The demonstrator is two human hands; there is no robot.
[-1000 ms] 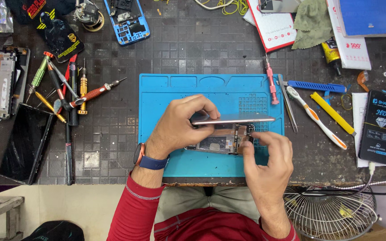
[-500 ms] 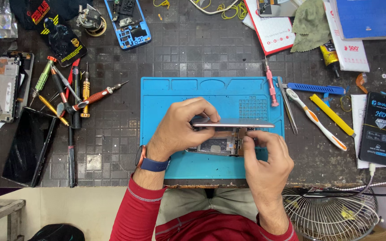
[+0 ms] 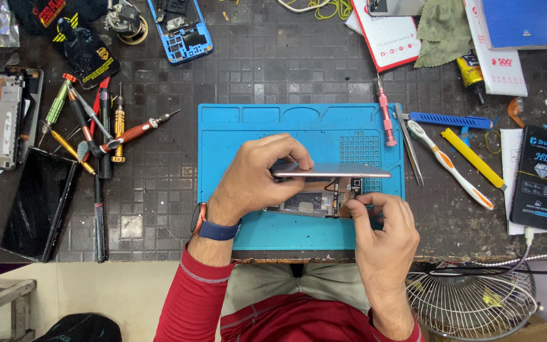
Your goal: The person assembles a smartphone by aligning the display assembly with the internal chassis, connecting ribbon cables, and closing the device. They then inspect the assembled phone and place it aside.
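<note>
Pinching the open phone [image 3: 314,201] at its right end, our right hand [image 3: 384,231] sits nearest us. Just past it, our left hand [image 3: 254,177] grips the thin cover [image 3: 333,171], lying left to right over the blue mat [image 3: 248,126].

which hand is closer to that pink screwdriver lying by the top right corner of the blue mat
Right. The right hand sits below the pink screwdriver, at the open phone; the left hand lies farther off, to the screwdriver's lower left.

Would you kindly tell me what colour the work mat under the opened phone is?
The work mat is bright blue, seen clearly in the head view.
</note>
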